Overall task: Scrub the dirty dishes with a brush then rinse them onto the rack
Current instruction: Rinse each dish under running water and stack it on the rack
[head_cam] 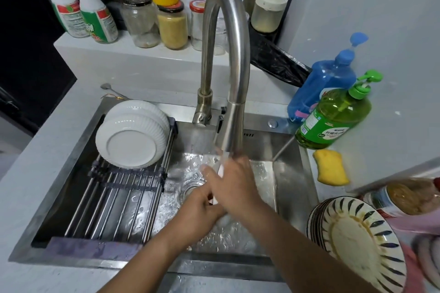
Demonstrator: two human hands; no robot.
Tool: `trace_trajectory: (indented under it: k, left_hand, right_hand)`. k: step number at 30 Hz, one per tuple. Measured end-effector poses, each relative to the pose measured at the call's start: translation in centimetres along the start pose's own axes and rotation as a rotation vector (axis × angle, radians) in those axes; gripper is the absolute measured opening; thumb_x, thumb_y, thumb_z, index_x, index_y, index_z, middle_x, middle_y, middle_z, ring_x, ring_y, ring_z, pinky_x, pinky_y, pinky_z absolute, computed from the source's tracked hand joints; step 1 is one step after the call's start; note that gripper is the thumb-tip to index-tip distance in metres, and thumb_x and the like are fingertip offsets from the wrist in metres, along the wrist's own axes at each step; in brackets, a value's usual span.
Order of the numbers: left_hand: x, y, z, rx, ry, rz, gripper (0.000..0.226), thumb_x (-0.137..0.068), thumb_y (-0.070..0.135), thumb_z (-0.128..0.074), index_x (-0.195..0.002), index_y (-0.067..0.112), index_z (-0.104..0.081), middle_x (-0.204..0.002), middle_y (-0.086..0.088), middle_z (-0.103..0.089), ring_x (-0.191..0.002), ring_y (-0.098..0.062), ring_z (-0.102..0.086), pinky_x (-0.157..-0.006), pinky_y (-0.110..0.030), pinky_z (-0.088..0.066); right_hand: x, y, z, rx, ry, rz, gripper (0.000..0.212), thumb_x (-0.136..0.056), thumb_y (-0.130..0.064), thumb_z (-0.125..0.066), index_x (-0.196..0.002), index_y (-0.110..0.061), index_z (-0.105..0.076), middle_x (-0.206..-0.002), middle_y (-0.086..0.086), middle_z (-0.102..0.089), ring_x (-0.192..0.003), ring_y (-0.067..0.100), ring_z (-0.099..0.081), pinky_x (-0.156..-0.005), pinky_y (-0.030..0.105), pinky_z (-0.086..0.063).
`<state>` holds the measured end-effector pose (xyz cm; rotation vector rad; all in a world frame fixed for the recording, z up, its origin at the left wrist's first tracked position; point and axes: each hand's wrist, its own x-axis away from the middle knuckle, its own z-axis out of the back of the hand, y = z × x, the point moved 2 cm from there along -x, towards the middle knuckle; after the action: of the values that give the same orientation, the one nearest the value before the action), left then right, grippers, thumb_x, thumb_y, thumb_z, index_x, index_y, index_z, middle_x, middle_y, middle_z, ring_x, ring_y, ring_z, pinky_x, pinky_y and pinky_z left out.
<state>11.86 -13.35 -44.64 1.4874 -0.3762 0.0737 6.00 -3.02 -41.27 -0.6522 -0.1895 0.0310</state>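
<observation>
— Running from the faucet (223, 59) at the centre of the frame, water is falling right onto your hands; what are you holding there?

— Your left hand (202, 207) is curling around the lower end of a thin white object (221, 170), blurred, so you cannot tell whether it is the brush. Your right hand (232, 183) is lying over it with fingers bent; whether it is gripping is unclear.

— Where are the clean dishes sitting?

— White ribbed bowls (132, 133) are leaning upside down on the rack (114, 197), which is spanning the left part of the sink (292, 173).

— And the dirty ones?

— A stack of striped plates (357, 238), the top one smeared with brown residue, is waiting on the desk (31, 185) at the lower right of the frame.

— What is standing near you on the right?

— A green soap bottle (333, 116) and a blue soap bottle (323, 83) are standing at the sink's right corner, with a yellow sponge (331, 170) lying just below them. Jars (157, 21) are lining the shelf at the upper left.
</observation>
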Motion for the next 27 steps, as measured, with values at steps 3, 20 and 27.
trace_trajectory:
  k: [3,20,27]
  left_hand:
    - [0.2,0.4,0.1,0.092,0.01,0.048,0.022,-0.09,0.014,-0.073,-0.097,0.035,-0.072,-0.087,-0.001,-0.075,-0.082,-0.026,-0.076,-0.072,-0.055,-0.06]
    - [-0.5,1.5,1.3,1.079,0.122,0.386,0.043,-0.094,0.02,-0.063,-0.131,-0.002,-0.062,-0.122,-0.027,-0.069,-0.094,-0.03,-0.073,-0.076,-0.039,-0.064]
    - [-0.5,1.2,1.9,1.02,0.213,0.371,0.04,-0.101,0.017,-0.057,-0.139,0.005,-0.055,-0.123,-0.025,-0.07,-0.098,-0.035,-0.075,-0.075,-0.048,-0.064]
  right_hand:
    - [-1.1,-0.5,-1.2,-0.078,-0.056,-0.142,0.073,-0.082,-0.076,-0.046,-0.141,-0.033,-0.05,-0.127,0.006,-0.055,-0.121,0.026,-0.052,-0.103,0.04,-0.047]
    - [0.6,-0.8,-1.3,0.126,-0.249,0.243,0.059,-0.105,-0.056,-0.016,-0.147,-0.031,-0.048,-0.151,-0.011,-0.049,-0.133,0.018,-0.05,-0.114,0.041,-0.033]
    - [-0.3,3.1,-2.0,-0.2,0.055,-0.105,0.049,-0.103,-0.044,-0.029,-0.129,-0.02,-0.063,-0.133,0.002,-0.06,-0.127,0.023,-0.051,-0.11,0.041,-0.038]
